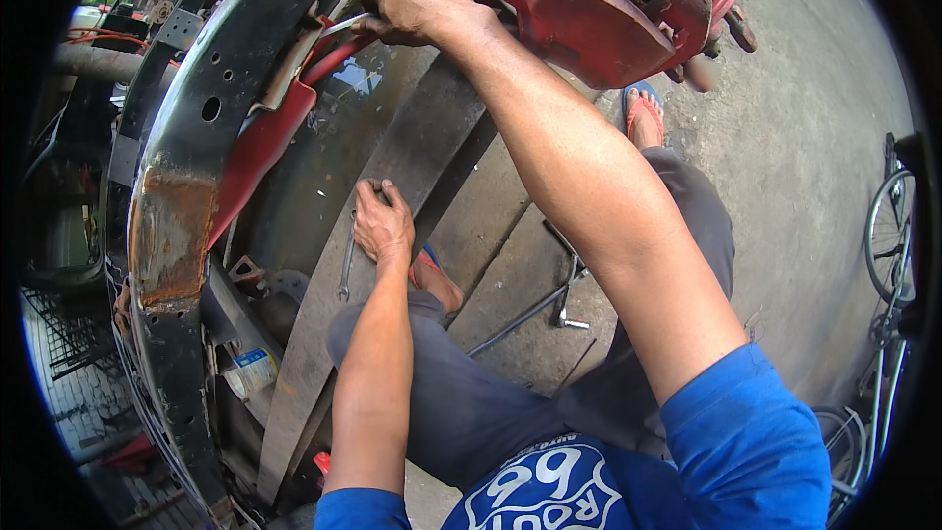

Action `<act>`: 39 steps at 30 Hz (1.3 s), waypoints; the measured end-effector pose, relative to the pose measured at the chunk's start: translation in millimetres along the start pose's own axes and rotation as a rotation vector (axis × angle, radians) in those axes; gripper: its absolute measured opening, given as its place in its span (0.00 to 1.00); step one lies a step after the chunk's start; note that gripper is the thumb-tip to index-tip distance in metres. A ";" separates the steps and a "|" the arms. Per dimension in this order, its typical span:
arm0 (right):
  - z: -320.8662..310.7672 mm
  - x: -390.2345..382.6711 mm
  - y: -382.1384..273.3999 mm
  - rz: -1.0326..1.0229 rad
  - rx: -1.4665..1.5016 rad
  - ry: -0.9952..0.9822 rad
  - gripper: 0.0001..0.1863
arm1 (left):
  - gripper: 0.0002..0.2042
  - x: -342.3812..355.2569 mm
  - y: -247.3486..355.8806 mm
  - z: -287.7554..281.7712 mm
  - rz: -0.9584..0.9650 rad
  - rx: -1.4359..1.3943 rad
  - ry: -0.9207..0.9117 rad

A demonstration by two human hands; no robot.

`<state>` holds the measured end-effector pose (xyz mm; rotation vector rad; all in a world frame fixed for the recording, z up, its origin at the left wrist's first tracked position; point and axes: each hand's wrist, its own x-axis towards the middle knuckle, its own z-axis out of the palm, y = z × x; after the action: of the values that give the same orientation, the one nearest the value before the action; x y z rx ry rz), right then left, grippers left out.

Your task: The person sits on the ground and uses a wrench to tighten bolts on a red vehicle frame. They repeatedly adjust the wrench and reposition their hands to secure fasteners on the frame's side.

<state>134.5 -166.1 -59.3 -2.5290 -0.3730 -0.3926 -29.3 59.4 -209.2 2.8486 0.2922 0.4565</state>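
Observation:
My right hand (412, 5) is closed on a silver tool (348, 24), probably a wrench, beside a red tube (339, 64) inside the black, partly rusty frame rail (211, 88). A red-painted metal assembly (613, 10) is to its right. My left hand (383, 221) rests on a long, flat grey beam (402, 142) with its fingers curled; what is in them is hard to make out. A combination wrench (346, 265) lies along the beam, its upper end beside that hand.
A cross-shaped wrench and bar (564, 304) lie on the concrete floor (795, 137) between my legs. A cylindrical can (250, 373) sits low at left beside the rail. Bicycles (888, 236) stand at the right edge. Other metal framework (98, 59) crowds the left.

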 end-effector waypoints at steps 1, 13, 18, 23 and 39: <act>0.6 -2.9 -6.1 0.014 -0.012 0.026 0.18 | 0.13 0.0 -0.2 -0.1 -0.013 0.017 -0.002; -21.0 -75.0 -65.0 0.251 0.296 -0.369 0.24 | 0.13 19.6 1.9 -10.2 -0.156 -0.366 -0.087; -35.2 -91.1 -40.3 0.361 0.569 -0.564 0.24 | 0.16 94.0 28.4 -46.6 -0.209 -1.647 -0.321; -42.6 -88.3 -44.7 0.436 0.755 -0.664 0.24 | 0.18 99.7 63.7 -62.2 -0.296 -2.169 -0.656; -39.4 -95.8 -45.5 0.289 0.744 -0.631 0.25 | 0.20 128.5 90.5 -51.1 -0.112 -2.381 -0.665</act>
<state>23.2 -168.4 -39.5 -1.8606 -0.2978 0.5770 87.8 13.7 -101.9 0.4971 -0.1994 -0.2245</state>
